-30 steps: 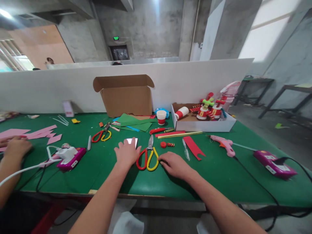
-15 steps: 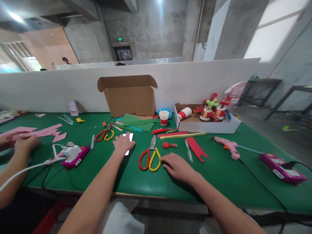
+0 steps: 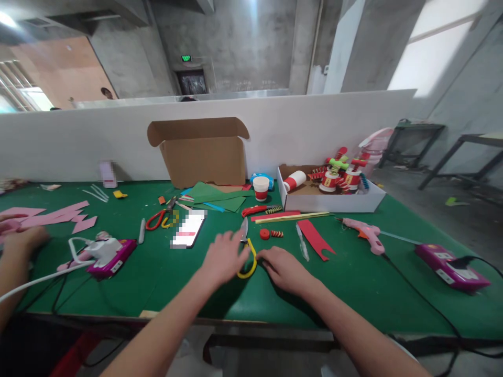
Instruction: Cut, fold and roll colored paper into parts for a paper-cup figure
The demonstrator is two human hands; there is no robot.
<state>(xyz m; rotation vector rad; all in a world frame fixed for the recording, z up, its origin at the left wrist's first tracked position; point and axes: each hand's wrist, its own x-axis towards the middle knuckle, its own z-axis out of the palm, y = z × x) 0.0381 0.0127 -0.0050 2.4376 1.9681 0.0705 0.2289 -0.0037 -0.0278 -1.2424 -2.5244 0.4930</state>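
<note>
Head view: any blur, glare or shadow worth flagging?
Head view: left hand looks motion-blurred near the scissors; head view: phone screen blown white, edges pixelated; head view: ceiling light flares at upper left; head view: dark shadow under the right forearm.

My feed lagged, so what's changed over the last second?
The left hand slid the phone leftward, let go, and now covers the red handle of the nearer scissors; contact is unclear. The right hand stays beside the yellow handle; those scissors haven't visibly moved.
</note>
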